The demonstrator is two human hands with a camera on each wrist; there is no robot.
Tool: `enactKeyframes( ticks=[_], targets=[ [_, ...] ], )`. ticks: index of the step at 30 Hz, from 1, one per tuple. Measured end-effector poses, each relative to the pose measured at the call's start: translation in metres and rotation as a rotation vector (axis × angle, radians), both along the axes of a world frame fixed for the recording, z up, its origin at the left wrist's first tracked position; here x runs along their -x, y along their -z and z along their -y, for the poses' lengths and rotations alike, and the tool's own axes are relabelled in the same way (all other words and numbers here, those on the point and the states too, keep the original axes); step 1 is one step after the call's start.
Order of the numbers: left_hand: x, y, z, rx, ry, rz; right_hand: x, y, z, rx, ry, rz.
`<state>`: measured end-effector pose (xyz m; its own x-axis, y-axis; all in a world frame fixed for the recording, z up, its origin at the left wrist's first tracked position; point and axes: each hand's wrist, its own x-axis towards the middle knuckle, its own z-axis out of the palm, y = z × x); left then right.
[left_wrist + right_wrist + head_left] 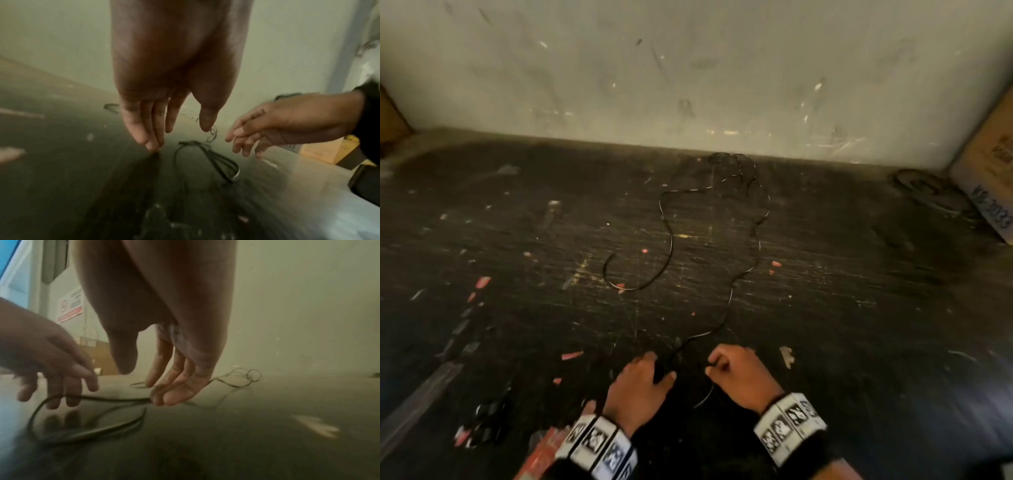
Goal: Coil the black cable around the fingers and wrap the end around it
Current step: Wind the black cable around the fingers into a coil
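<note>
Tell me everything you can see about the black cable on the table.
The black cable is thin, glossy and uncoiled. It lies loose on the dark scratched table, snaking from a small tangle near the back wall down to the near edge, with one free end curling off to the left. Its near stretch runs between the left hand and the right hand; whether either holds it is unclear.

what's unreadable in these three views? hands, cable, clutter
- Left hand, head view: its fingers cover where the cable runs under it; contact unclear.
- Right hand, right wrist view: motion blur; whether its fingertips touch the cable cannot be told.
- Cable's far tangle, head view: too small to count loops.
- Box, head view: cut by right edge, print blurred.
- Dark object, left wrist view: cut off, unidentifiable.
</note>
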<state>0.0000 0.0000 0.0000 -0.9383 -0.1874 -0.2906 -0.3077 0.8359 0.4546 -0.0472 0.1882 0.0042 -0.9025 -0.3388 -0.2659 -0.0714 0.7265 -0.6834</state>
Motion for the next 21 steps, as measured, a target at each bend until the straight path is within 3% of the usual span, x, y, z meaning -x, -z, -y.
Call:
enactKeyframes(
  ticks=[3, 6, 8, 11, 14, 17, 21],
  targets=[
    [0.006, -0.004, -0.008, 0.073, -0.061, 0.089, -0.003, 0.005, 0.015, -0.152, -0.050, 0.007],
    [0.011, -0.006, -0.011, -0.012, -0.084, 0.140, -0.004, 0.007, 0.020, -0.179, -0.026, -0.006],
    [0.015, -0.005, -0.006, -0.193, -0.158, 0.068, -0.003, 0.008, 0.018, -0.140, 0.001, 0.003],
    [0.019, -0.021, -0.009, -0.646, -0.260, -0.047, 0.000, -0.003, 0.014, -0.031, 0.050, -0.031],
    [0.016, -0.067, -0.012, -0.908, -0.198, -0.129, 0.003, -0.033, 0.008, 0.124, 0.103, -0.249],
    [0.009, -0.111, -0.013, -0.997, -0.007, -0.164, 0.009, -0.073, 0.006, 0.139, -0.089, -0.472],
    [0.000, -0.154, -0.011, -1.225, 0.068, -0.120, 0.016, -0.114, 0.014, 0.148, -0.278, -0.716]
  ],
)
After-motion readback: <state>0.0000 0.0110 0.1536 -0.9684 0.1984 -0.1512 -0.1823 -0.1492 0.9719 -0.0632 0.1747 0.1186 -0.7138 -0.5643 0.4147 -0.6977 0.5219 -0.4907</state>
